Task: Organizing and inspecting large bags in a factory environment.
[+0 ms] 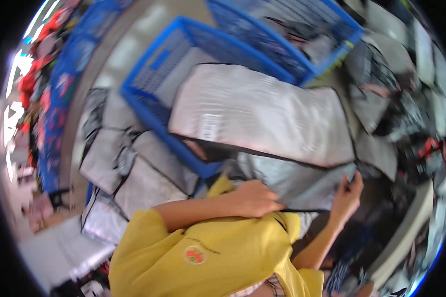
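Note:
A large pale fabric panel (262,111) with dark edging lies across the blue crate in front of me, a white label near its left end. Along its near edge hangs a smooth grey sheet (287,180) of fabric, joined or lying against it. My left hand (255,198) is closed on the near left edge of this grey fabric, close to my body. On the right, my right hand (347,195) pinches the grey fabric's right corner, just below the panel's corner. The fabric is spread between both hands. Whether the pieces form one bag cannot be made out.
The blue crate (151,64) stands under the panel, and a second blue crate (327,54) with dark and grey pieces stands behind it. Pale dark-edged pieces (146,185) are stacked at my left. Grey and black fabric pieces (381,89) heap up on the right.

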A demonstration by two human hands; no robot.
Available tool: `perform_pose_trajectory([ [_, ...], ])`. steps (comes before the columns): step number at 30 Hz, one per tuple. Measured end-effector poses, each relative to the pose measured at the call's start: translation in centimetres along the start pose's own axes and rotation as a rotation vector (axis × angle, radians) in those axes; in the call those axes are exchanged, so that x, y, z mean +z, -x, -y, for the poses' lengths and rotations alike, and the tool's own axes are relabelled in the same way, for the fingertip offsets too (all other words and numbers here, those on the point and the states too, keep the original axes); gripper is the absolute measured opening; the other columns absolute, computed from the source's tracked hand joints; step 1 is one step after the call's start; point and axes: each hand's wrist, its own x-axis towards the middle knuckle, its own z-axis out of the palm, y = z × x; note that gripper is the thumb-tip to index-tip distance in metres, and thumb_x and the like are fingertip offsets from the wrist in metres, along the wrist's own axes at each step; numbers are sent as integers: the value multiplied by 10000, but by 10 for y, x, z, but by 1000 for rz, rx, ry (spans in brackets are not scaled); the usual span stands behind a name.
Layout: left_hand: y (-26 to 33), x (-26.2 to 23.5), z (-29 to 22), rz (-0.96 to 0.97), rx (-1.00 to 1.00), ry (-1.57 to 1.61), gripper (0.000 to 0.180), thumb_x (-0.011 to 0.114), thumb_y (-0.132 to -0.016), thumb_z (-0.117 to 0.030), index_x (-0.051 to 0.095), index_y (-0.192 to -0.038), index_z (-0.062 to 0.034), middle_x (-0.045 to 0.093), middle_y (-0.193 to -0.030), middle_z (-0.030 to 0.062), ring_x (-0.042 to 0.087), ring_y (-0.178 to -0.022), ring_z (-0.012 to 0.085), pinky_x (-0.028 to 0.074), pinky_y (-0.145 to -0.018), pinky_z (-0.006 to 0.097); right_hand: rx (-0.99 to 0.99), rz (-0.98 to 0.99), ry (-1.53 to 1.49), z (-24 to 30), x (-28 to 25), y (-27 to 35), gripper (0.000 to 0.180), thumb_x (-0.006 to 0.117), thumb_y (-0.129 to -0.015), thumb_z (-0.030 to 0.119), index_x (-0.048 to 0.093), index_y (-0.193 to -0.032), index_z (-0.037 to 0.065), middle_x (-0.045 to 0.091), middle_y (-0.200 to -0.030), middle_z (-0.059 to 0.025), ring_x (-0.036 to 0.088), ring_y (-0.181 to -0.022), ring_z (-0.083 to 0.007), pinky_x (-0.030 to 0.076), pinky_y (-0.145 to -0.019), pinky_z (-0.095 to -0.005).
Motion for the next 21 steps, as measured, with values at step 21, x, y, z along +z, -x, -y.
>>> perform_pose_trajectory([
  [21, 4, 4, 5, -6, -20, -5, 488, 641, -831, -213, 694, -1315, -237, 623, -839, 25, 702, -791, 238, 548, -589, 401, 176, 156, 300, -8, 0, 18, 569, 635, -973, 517, 665, -1232, 11, 736, -1038, -245, 694, -1023, -437, 527, -860, -486],
])
